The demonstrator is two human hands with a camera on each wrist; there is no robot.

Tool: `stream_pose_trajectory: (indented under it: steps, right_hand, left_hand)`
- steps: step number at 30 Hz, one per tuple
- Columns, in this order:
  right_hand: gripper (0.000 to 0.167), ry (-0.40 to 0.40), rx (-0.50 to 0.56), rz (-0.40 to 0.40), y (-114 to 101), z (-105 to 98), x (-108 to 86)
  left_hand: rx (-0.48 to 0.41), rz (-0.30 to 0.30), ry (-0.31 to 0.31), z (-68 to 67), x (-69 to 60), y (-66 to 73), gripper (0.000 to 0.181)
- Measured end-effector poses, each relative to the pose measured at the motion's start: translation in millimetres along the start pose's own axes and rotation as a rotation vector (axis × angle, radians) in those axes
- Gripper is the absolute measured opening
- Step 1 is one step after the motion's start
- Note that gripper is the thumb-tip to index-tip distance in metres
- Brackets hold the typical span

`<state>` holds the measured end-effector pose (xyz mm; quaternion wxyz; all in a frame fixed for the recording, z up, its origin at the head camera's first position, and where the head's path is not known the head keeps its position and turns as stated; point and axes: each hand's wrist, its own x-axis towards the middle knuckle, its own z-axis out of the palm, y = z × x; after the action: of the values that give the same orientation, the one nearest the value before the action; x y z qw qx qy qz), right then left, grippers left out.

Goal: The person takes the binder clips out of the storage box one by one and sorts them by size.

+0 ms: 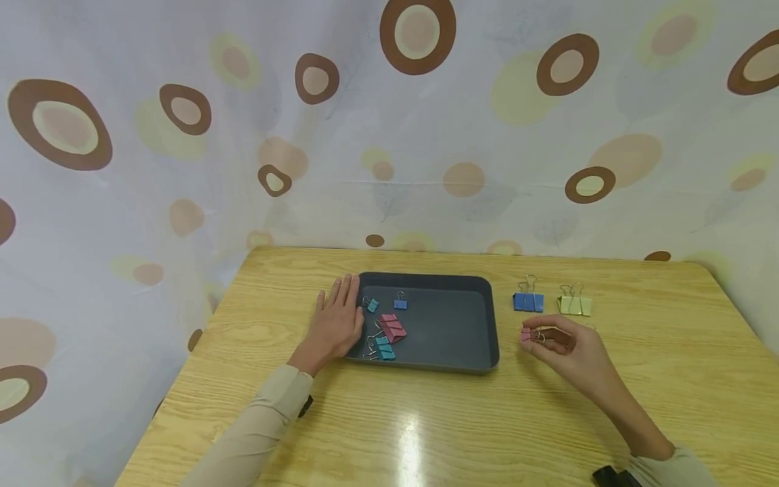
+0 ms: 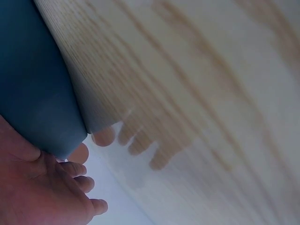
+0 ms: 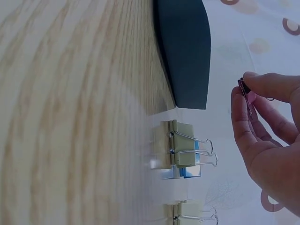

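Note:
My right hand [image 1: 569,348] pinches a small pink binder clip [image 1: 526,334] between thumb and fingertips, right of the dark grey tray [image 1: 450,369]. In the right wrist view, that clip is seen edge-on. My left hand [image 1: 335,326] lies along the tray's left side, fingers straight, thumb by the rim; in the left wrist view its palm is against the tray wall [image 2: 42,84]. In the tray's left part lie a small teal clip [image 1: 373,306], a small blue clip [image 1: 400,304], a larger pink clip [image 1: 393,327] and a larger teal clip [image 1: 385,349].
Beyond my right hand stand a large blue binder clip [image 1: 528,302] and a pale yellow one [image 1: 575,306]. The right wrist view shows another yellow clip [image 3: 188,212], partly cut off. A patterned sheet [image 1: 389,135] hangs behind the wooden table [image 1: 341,433].

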<state>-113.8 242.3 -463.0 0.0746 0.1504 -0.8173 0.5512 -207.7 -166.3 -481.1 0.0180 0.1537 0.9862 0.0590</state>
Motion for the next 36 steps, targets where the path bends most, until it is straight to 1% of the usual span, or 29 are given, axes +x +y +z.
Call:
stream_pose_trajectory:
  steps: [4,7,12,15,19,21,27,29,32,36]
  right_hand:
    - [0.028,-0.011,0.024,0.009,1,-1,-2.3]
    - [0.028,-0.017,0.007,0.016,2,-3,-5.1]
    - [0.03,-0.015,-0.022,0.089,4,-6,-10.8]
    - [0.033,-0.021,0.013,0.126,5,-8,-13.2]
    - [0.032,-0.026,0.045,0.13,6,-9,-15.7]
    - [0.031,-0.021,0.034,0.123,5,-10,-16.8]
    - [0.023,0.002,0.006,0.186,5,-11,-20.3]
    - [0.021,0.007,-0.002,0.193,6,-12,-21.3]
    - [0.02,-0.001,-0.002,0.205,10,-13,-22.6]
    - [0.019,-0.035,-0.06,0.237,14,-15,-23.9]
  left_hand:
    - [-0.007,0.001,-0.001,0.6,-0.1,-0.2,0.065]
    - [-0.005,0.002,0.002,1.4,0.5,-0.7,0.065]
    - [-0.014,0.0,0.008,1.4,0.3,-1.0,0.064]
    - [-0.025,0.004,0.015,1.8,0.1,-1.5,0.064]
    - [-0.032,0.009,0.018,2.1,-0.2,-1.4,0.064]
    - [-0.031,0.008,0.015,1.9,-0.2,-1.2,0.064]
    - [-0.029,0.007,0.012,1.7,0.8,-1.7,0.064]
    - [-0.027,0.006,0.011,1.7,0.9,-1.8,0.064]
    - [-0.024,0.004,0.008,1.4,0.4,-1.7,0.064]
    - [-0.019,0.005,0.002,1.0,-0.3,-1.4,0.064]
